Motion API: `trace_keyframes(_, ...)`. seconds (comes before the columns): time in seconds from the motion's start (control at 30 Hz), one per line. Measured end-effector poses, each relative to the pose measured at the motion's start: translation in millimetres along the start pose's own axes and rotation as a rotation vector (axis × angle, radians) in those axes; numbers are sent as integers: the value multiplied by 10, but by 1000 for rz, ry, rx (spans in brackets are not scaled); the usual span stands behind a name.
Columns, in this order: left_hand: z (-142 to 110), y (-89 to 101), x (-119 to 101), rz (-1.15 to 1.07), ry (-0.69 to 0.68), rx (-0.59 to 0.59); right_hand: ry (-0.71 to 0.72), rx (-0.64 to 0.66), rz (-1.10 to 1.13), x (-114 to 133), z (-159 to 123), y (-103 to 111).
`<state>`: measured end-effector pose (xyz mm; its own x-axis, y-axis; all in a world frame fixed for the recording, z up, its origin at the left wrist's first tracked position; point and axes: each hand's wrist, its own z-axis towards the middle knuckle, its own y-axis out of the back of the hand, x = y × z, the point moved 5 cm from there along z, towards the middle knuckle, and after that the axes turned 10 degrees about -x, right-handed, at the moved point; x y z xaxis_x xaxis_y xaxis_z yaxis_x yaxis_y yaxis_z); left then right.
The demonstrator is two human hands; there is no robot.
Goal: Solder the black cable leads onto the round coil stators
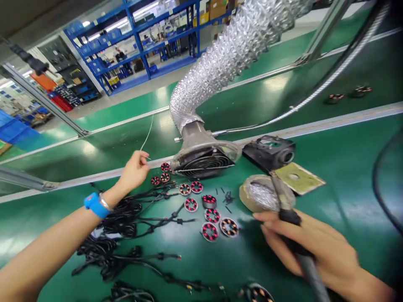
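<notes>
Left grip [134,172] pinches thin solder wire [147,136], which rises above it; right grip [319,245] is wrapped round a soldering iron [290,218], foil-filled dish [247,200] just ahead, motor stators [209,204] between both grips!

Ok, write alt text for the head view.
A right hand holds a soldering iron while the left hand pinches a thin wire. Ring-shaped parts and black cables lie on the green bench, near a silver duct.

Surface [343,167]: green | wire [147,136]: whitish | soldering iron [290,218]: black grip | coil rings [209,202]: mostly red segments, circular pattern — some copper-orange | cables [122,220]: black | duct [233,54]: silver, crinkle-ribbed | wristband [96,204]: bright blue | square pad [302,179]: yellow-green | shelving [136,37]: blue
</notes>
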<state>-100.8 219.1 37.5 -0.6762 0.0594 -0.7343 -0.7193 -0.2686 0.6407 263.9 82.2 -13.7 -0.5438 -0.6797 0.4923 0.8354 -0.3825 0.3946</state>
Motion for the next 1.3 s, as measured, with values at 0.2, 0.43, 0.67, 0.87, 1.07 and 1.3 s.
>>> trace_keyframes(0.2,-1074,115,-722,-122,12,58,138,126,52,257,40,-138)
trace_keyframes(0.43,-2230,-422,-786,237,-154,609,218,235,135,340,-114,-215)
trace_keyframes(0.67,-2210,-430,-608,330,-143,564,222,328,136,391,-154,-275)
trace_keyframes(0.87,-1946,-503,-486,394,-83,312,193,334,124,335,-190,-342)
trace_keyframes(1.07,-1952,-475,-727,410,-71,310,138,284,113,295,-169,-388)
trace_keyframes(1.3,-2056,-751,-982,362,-54,579,113,420,276,372,-219,-299)
